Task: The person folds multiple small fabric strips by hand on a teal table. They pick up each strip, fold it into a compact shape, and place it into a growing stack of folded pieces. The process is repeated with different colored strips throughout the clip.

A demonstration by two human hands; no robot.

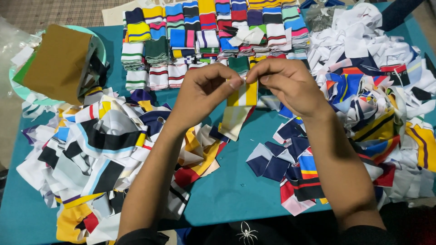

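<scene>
Both hands meet at scene centre above the counter [236,190], which is covered in a smooth teal sheet. The left hand [202,93] and the right hand [286,84] each pinch the top edge of a striped fabric strip [240,106] between thumb and forefinger, the fingers pressed together on the cloth. The strip is thin, soft knit, banded yellow and white with a green edge; it hangs folded, its lower end near the counter.

Far centre: folded ribbed pieces [209,36] in neat stacked rows, rectangular, striped in red, blue, yellow, green, white and navy. Near left: a loose heap of cut scraps [97,149], irregular in shape, mostly white, black, yellow and pale blue. Right: a second heap of scraps [381,81], largely white with blue, red and yellow panels, crumpled. Near right of centre: flat navy and red offcuts [290,159] lying under the right forearm.

Far left: a pale green basin [18,88] at the counter edge, holding a brown board or bag [59,61] tilted on its side; what else the basin holds cannot be told. Beyond the counter, a checked floor covering [63,11] shows at far left
</scene>
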